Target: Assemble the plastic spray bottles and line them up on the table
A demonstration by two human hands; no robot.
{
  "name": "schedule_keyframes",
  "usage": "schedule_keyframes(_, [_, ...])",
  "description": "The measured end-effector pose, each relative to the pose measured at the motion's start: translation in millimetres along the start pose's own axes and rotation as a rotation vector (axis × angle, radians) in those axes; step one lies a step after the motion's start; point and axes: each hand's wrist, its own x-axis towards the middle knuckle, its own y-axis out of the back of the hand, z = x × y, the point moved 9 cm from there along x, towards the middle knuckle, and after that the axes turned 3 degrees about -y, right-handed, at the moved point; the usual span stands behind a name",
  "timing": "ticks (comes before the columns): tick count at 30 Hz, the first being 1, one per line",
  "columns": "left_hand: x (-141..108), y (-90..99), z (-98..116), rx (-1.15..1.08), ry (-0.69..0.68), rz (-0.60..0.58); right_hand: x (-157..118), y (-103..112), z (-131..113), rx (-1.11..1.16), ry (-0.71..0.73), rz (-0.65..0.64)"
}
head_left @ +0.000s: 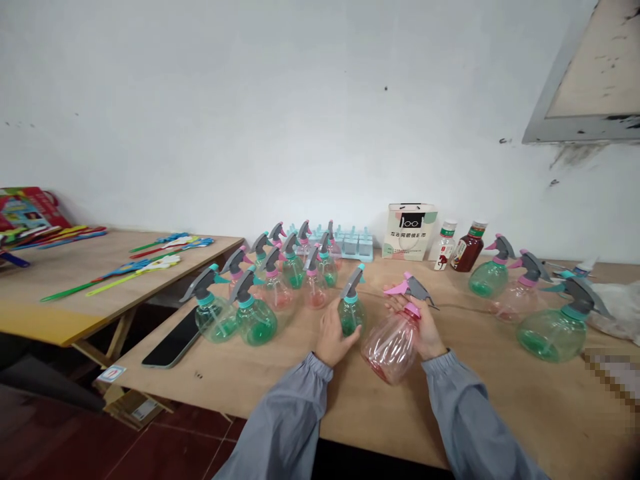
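Note:
My left hand (334, 337) is wrapped round the side of a green spray bottle (353, 313) that stands on the wooden table, its thumb at the front. In my right hand (427, 333) is a pink spray bottle (390, 347), gripped near its neck and tilted, with its pink nozzle pointing left. Several more green and pink spray bottles with grey triggers stand in a group to the left, among them a green one (256, 323) and a pink one (277, 291). On the right, two green spray bottles, one nearest me (550, 335), flank a pink one (515, 300).
A phone (173, 340) lies at the table's left side. Along the wall stand pale blue plastic racks (356, 245), a paper bag (407, 233) and two drink bottles, one dark red (467, 250). A second table (60, 277) at left holds colourful hand-shaped clappers (125, 270).

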Motion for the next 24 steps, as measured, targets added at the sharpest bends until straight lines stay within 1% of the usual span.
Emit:
schedule_keyframes(4, [-0.4,-0.3,0.5,0.004,-0.006,-0.003,-2.1,2.5,-7.7,0.016,0.100,0.036])
schedule_keyframes(5, [-0.5,-0.4,0.5,0.006,-0.007,-0.004,-3.0,2.4,-8.1,0.027,0.106,0.037])
schedule_keyframes(10, [-0.6,-0.4,0.4,0.004,-0.012,-0.002,-4.0,1.3,3.6,-0.006,-0.019,0.034])
schedule_keyframes(13, [-0.6,0.4,2.3,0.008,-0.033,0.008,-2.7,5.5,4.7,-0.017,-0.029,0.069])
schedule_keyframes(15, [-0.8,0.2,3.3,0.017,-0.044,0.007,-2.1,9.1,1.0,0.003,0.009,0.097])
schedule_keyframes(19, [-1.0,-0.1,2.6,0.031,-0.041,0.007,-3.1,12.1,-10.9,0.008,0.115,0.104])
schedule_keyframes(22, [-0.7,-0.1,1.5,0.016,-0.037,0.007,-5.7,21.5,-15.1,-0.073,0.116,0.167])
schedule_keyframes(24, [-0.2,-0.1,1.1,0.001,-0.037,0.005,-10.3,32.2,-22.9,-0.153,0.149,0.211])
